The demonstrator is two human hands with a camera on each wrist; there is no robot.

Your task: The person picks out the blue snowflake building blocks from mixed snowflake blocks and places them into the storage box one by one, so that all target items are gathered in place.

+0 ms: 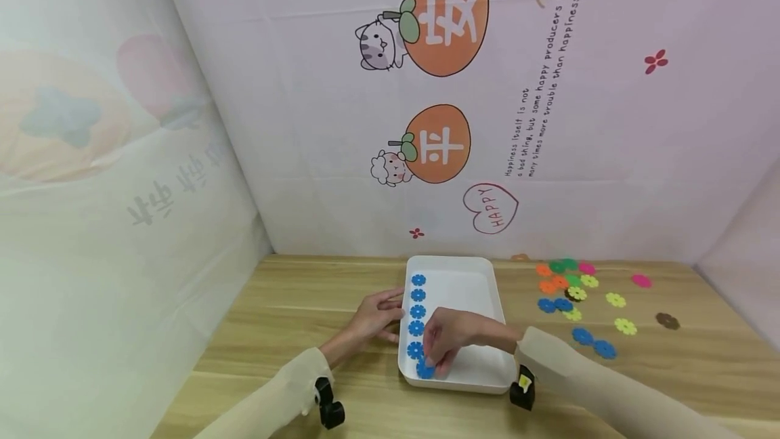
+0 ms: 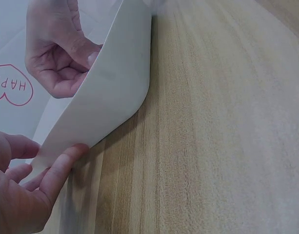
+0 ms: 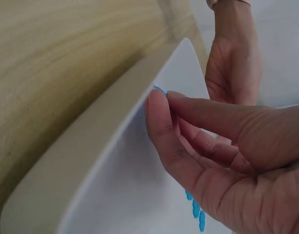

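Note:
A shallow white tray (image 1: 466,290) stands on the wooden table. Along its left side runs a column of several blue flower-shaped discs (image 1: 417,311). Between thumb and index finger my right hand (image 1: 452,332) pinches another blue flower-shaped disc (image 1: 424,370), low in the tray's near left corner. Only a thin edge of this disc shows past the fingertips in the right wrist view. My left hand (image 1: 373,317) is at the tray's left side, its spread fingers touching the outer wall and rim. The left wrist view shows those fingertips (image 2: 79,149) against the wall.
Right of the tray lie loose flower-shaped discs: blue ones (image 1: 583,336), orange ones (image 1: 547,286), yellow ones (image 1: 625,326), green ones (image 1: 557,267), pink ones (image 1: 641,280) and a brown one (image 1: 667,320). A printed cloth (image 1: 341,154) hangs behind the table.

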